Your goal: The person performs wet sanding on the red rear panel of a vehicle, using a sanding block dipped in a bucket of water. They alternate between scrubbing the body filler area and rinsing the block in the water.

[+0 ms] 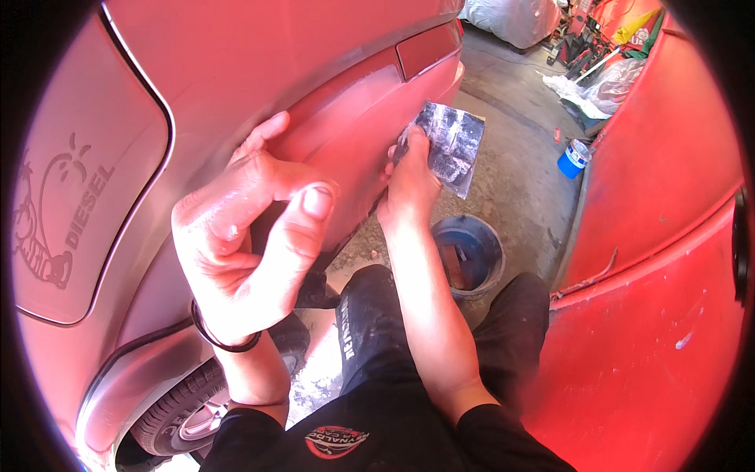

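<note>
My right hand (413,181) grips a sheet of sandpaper (454,145), dark grey and smeared with whitish residue. The thumb lies across its face, with the other fingers behind it. That hand is beside the rear lower body of a vehicle, near its bumper (370,110). Closer to me, my left hand (252,228) is raised in front of the vehicle's side panel (228,55), which looks pinkish and dull. Its thumb and index finger come together in a pinch, and other fingers curl. Whether anything sits in the pinch is hidden. A dark band circles the left wrist.
A dark bucket (491,236) with liquid and a brownish block stands between my knees. Red bodywork (661,259) closes in on the right. The vehicle's wheel (177,409) is at lower left. Farther off are a blue tub (574,159), plastic sheeting (613,86) and a covered vehicle (515,17).
</note>
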Demonstrator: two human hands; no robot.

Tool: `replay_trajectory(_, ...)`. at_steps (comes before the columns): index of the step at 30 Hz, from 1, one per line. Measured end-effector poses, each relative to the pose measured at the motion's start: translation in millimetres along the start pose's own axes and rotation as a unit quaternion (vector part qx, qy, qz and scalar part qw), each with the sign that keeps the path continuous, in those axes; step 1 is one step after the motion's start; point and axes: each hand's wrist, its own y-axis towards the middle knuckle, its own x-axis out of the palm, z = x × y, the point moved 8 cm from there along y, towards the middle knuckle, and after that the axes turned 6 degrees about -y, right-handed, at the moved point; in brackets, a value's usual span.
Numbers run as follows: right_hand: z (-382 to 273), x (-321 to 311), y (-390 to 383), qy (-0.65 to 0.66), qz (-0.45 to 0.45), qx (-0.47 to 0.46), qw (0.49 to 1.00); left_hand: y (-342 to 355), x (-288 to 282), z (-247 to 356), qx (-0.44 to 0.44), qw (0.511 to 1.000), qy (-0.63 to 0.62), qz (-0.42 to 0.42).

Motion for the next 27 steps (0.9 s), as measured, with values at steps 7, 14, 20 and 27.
replay_trajectory(7, -14.2, -22.7, -4.3, 0.043, -0.009, -0.007, 0.999, -6.7, -8.1, -2.3, -0.001, 0.999, -0.036, 0.002)
replay_trajectory(14, -43.2, -129.0, -9.3, -0.058, -0.048, 0.033, 0.997, -8.6, 2.0, -0.5, 0.022, 1.0, 0.019, -0.011)
replay_trajectory(20, -71.3, -198.3, 25.4, -0.153, -0.174, 0.075, 0.97, -5.7, 16.8, 1.5, -0.013, 0.997, 0.07, 0.008)
replay_trajectory(27, -67.2, -189.0, 26.0, -0.478, -0.238, -0.268, 0.802, -100.9, 193.5, -82.7, -0.42, 0.876, -0.211, -0.11)
